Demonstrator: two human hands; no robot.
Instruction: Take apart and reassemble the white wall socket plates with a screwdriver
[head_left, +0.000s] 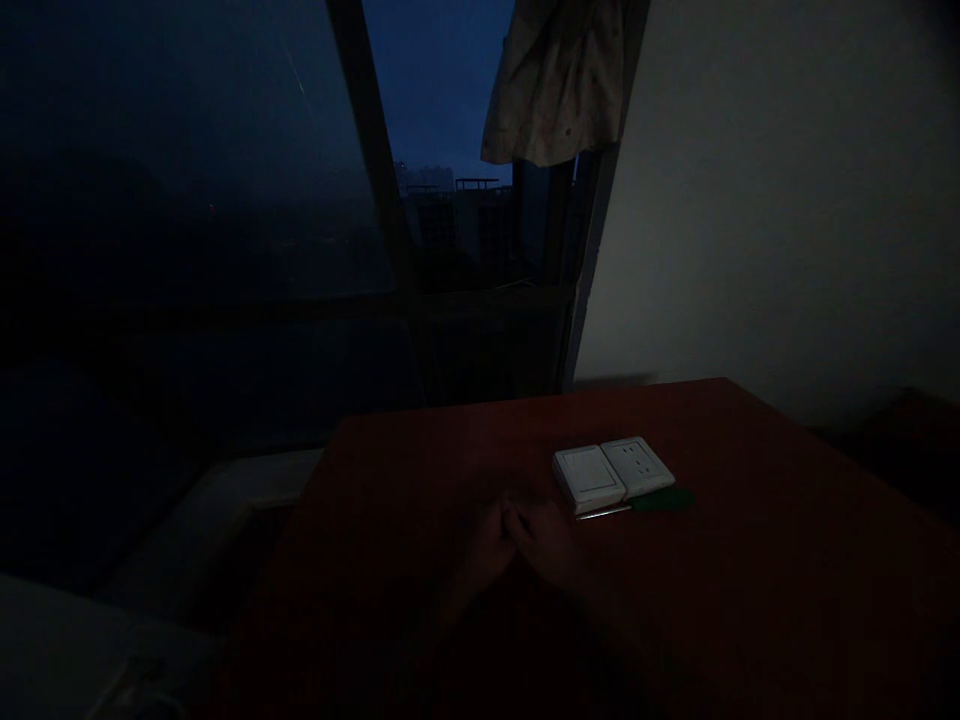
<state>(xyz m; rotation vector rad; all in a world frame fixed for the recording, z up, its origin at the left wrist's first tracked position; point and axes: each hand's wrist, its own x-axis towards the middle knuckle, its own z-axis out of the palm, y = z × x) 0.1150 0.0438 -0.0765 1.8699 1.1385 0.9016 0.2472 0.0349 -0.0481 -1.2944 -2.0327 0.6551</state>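
My left hand (491, 540) and my right hand (546, 540) rest together on the red-brown table, thumbs meeting. Both look closed, fingers curled in, and nothing shows in either; the dim light hides finer detail. Just beyond my right hand lies a screwdriver (660, 499) with a green handle, its metal shaft pointing left. Behind it, two white wall plates sit side by side: a switch (589, 474) with a large plain rocker on the left, and a socket (637, 465) with several slots on the right. Neither hand touches these things.
The table (420, 450) reaches back toward a dark window frame (390, 220). A stained cloth (559, 90) hangs at the window's upper right. A pale wall (750, 200) stands to the right. A light ledge (247, 480) lies left of the table.
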